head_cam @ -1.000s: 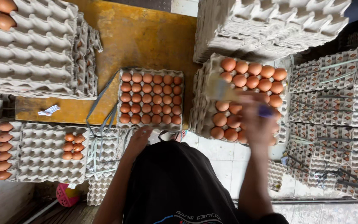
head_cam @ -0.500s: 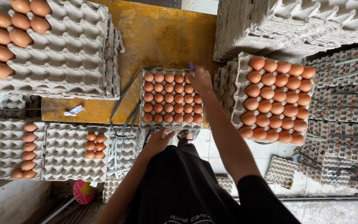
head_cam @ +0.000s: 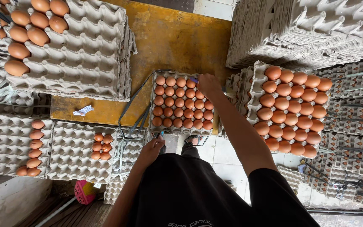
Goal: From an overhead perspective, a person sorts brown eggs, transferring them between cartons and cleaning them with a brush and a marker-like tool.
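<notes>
Stacked grey egg trays [head_cam: 85, 54] were seen around a yellow table [head_cam: 169, 38]. The right hand [head_cam: 209, 86] was curled over the far corner of a full tray of eggs [head_cam: 182, 103]; its grip could not be told. The left hand [head_cam: 152, 149] rested loosely at the near edge.

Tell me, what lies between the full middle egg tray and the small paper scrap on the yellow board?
In the head view, dark straps hang between the middle tray and the paper scrap; otherwise bare yellow board.

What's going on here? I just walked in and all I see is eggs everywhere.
A person stands among stacked grey egg trays. Their right hand reaches to the far corner of a full tray of brown eggs straight ahead, while the left hand rests at its near edge. Another filled tray sits to the right.
</notes>
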